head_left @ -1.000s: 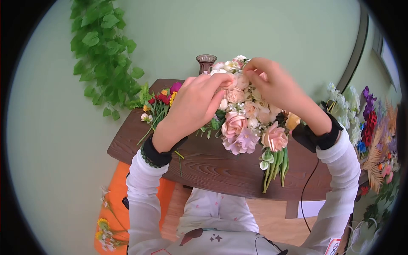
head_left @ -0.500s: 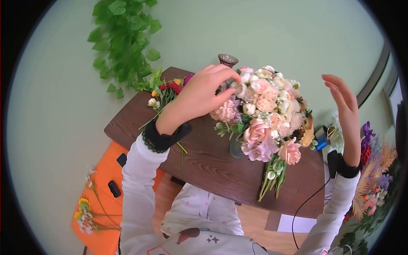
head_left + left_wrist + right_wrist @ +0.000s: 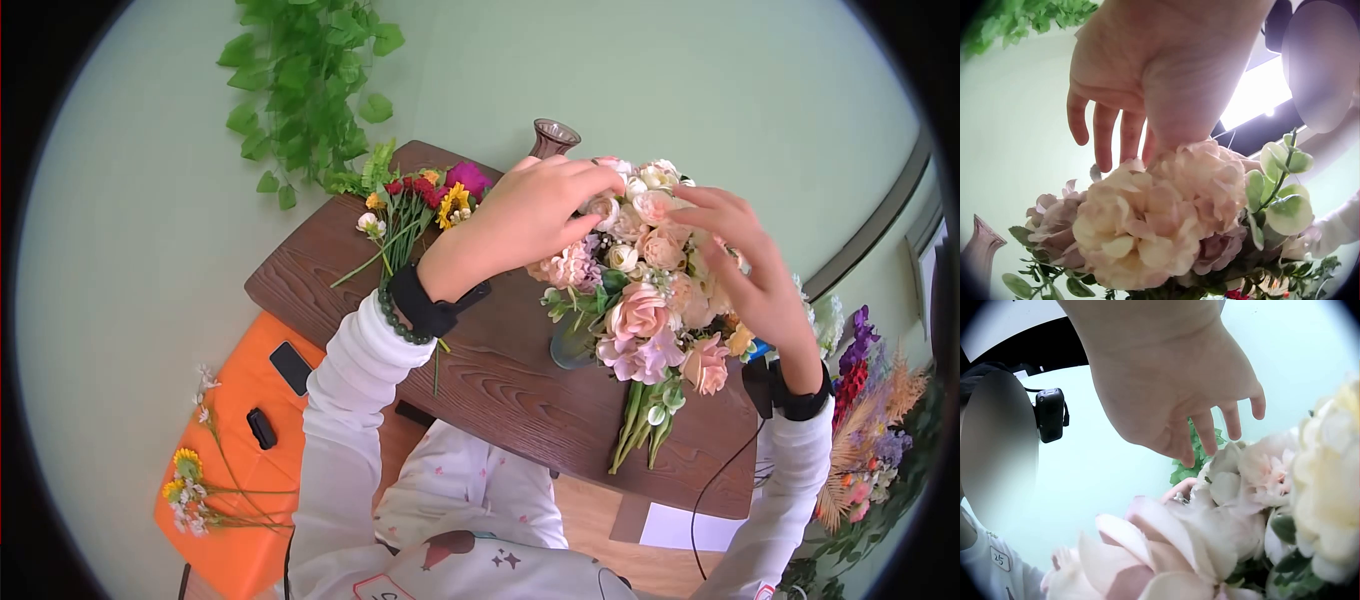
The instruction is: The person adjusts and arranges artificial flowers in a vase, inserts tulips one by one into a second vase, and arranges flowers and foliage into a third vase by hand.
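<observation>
A full bouquet [image 3: 650,270] of pink, cream and lilac flowers stands on the dark wooden table [image 3: 490,360]. Part of a bluish glass vase [image 3: 575,343] shows below its left side. My left hand [image 3: 535,215] reaches over the upper left blooms, fingers relaxed and slightly bent. In the left wrist view its fingers hang behind a pale hydrangea-like bloom [image 3: 1135,231]. On the other side my right hand [image 3: 750,260] hovers at the upper right blooms with its fingers spread. The right wrist view has those fingertips right above pale petals [image 3: 1229,481]. Green stems [image 3: 640,430] droop at the bouquet's front.
Loose red, yellow and magenta flowers [image 3: 430,200] lie at the table's left. A ribbed purple-brown glass vase [image 3: 553,138] stands behind the bouquet. An orange seat [image 3: 230,400] holds a phone [image 3: 290,368] and sprigs. More flowers [image 3: 865,420] crowd the right side; a black cable [image 3: 705,500] hangs there.
My right hand swung away from the bouquet to the right, then came back to its upper right side. The left hand stayed near the upper left blooms. The head view shifted.
</observation>
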### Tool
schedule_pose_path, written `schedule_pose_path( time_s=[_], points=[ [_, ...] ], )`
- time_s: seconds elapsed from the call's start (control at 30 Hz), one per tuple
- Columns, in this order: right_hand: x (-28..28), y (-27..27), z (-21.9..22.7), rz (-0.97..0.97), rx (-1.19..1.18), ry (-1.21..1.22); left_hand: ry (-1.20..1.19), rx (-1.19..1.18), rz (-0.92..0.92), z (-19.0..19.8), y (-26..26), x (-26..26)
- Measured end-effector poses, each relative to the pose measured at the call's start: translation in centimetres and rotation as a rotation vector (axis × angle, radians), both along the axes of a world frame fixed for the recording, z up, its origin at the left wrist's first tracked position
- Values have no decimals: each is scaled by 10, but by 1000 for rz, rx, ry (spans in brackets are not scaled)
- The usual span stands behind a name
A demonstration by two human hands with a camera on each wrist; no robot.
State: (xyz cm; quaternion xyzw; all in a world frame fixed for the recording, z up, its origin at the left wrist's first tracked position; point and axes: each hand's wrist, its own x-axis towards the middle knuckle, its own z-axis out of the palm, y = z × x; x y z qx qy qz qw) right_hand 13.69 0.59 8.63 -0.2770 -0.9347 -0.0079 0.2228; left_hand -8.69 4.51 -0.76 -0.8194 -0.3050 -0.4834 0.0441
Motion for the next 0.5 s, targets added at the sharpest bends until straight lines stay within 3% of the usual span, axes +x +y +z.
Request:
schedule_pose_path(
  time_s=[0.17,0.5],
  points=[
    [-7,6,-10,5,52,-261,47,245,19,-1,2,5],
    [2,17,-33,58,167,-205,69,242,71,1,3,6]
  ],
)
